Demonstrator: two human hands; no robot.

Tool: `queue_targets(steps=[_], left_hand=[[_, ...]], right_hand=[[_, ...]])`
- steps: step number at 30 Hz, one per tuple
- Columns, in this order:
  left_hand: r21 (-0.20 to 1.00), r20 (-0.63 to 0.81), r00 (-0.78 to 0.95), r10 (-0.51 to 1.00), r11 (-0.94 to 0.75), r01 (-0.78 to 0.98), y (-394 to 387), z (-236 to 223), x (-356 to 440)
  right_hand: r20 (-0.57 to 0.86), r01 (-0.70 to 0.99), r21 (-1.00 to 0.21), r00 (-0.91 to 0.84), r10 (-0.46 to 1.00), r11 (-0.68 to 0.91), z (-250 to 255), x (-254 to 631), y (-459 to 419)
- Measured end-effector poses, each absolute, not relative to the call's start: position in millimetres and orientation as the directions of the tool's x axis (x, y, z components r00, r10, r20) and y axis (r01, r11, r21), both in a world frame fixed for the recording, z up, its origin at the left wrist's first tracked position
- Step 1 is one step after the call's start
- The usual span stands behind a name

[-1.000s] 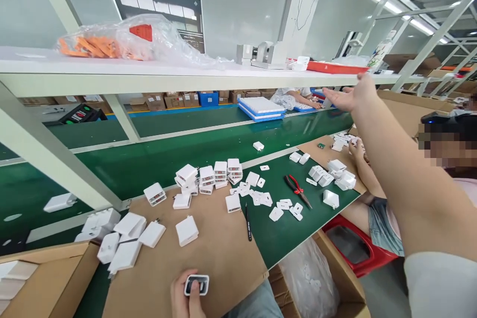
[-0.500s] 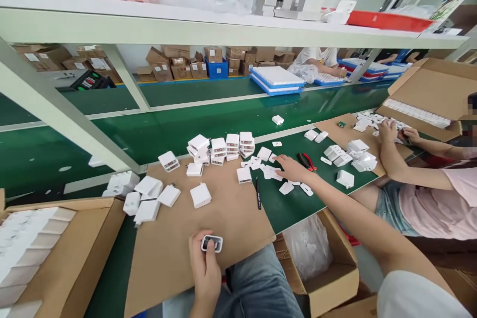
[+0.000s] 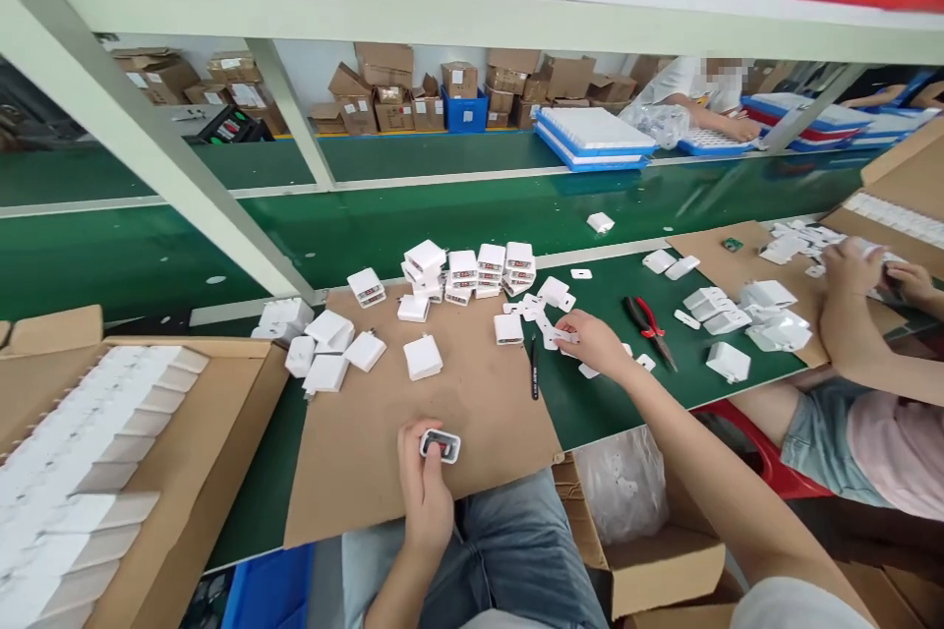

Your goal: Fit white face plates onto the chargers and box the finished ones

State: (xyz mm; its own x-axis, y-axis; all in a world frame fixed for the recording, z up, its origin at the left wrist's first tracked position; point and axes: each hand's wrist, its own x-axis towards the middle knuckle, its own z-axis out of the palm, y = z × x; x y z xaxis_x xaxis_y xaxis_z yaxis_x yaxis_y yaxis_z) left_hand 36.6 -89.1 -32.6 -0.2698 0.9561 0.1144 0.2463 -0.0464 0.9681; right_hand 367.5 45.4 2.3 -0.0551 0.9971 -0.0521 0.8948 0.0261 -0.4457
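Note:
My left hand (image 3: 426,491) is wrapped round a white charger housing (image 3: 452,450), held with its open end up. Dark parts show inside the housing, and my thumb lies over the opening. Farther right, my right hand (image 3: 596,344) reaches down to a scatter of small white cover plates (image 3: 532,307). Its fingertips close on one white cover plate (image 3: 566,336). Black tweezers (image 3: 535,369) lie just left of that hand, and red-handled pliers (image 3: 649,326) lie to its right.
Stacked white housings (image 3: 463,265) stand at the back of the brown cardboard sheet (image 3: 369,472). More chargers (image 3: 325,373) lie at left beside a carton (image 3: 243,403) of white units. A shelf (image 3: 442,15) crosses above. A co-worker's hands (image 3: 852,265) work at far right.
The camera view has turned left and down. My right hand has drawn its fingers together among the cover plates. My left hand still holds the housing.

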Motion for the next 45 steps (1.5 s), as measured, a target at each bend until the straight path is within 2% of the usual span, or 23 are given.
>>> queue_targets(steps=[4,8,11,15,23,29,34,41,45], left_hand=[[0.998,-0.014,-0.254,0.967,0.028,0.049,-84,-27,46],[0.993,-0.021,-0.187,0.982,-0.001,-0.118,-82,-14,59],[0.983,0.015,-0.159,0.987,-0.044,-0.178,-86,4,66],[0.981,0.078,-0.143,0.987,-0.101,-0.164,-94,20,68],[0.987,0.158,-0.147,0.976,-0.162,-0.016,-102,29,68],[0.992,0.128,-0.187,0.974,-0.122,0.044,-102,35,70],[0.991,0.128,-0.184,0.975,-0.135,-0.024,-102,30,67],[0.937,0.043,-0.074,0.996,-0.066,-0.343,-104,36,60],[0.949,0.02,-0.109,0.994,-0.053,-0.31,-106,39,62]], right_hand=[[0.18,0.771,-0.617,-0.056,0.982,0.157,18,330,10],[0.336,0.573,-0.752,-0.089,0.938,0.324,42,272,-34],[0.353,0.469,-0.82,-0.037,0.935,0.328,53,234,-64],[0.301,0.371,-0.885,-0.006,0.954,0.282,53,207,-89],[0.341,0.391,-0.857,-0.054,0.938,0.334,48,195,-99],[0.412,0.44,-0.809,-0.045,0.91,0.389,48,188,-101],[0.431,0.435,-0.8,-0.064,0.9,0.414,48,185,-101],[0.427,0.39,-0.81,-0.12,0.896,0.438,49,184,-104],[0.418,0.379,-0.821,-0.111,0.902,0.427,49,183,-106]])
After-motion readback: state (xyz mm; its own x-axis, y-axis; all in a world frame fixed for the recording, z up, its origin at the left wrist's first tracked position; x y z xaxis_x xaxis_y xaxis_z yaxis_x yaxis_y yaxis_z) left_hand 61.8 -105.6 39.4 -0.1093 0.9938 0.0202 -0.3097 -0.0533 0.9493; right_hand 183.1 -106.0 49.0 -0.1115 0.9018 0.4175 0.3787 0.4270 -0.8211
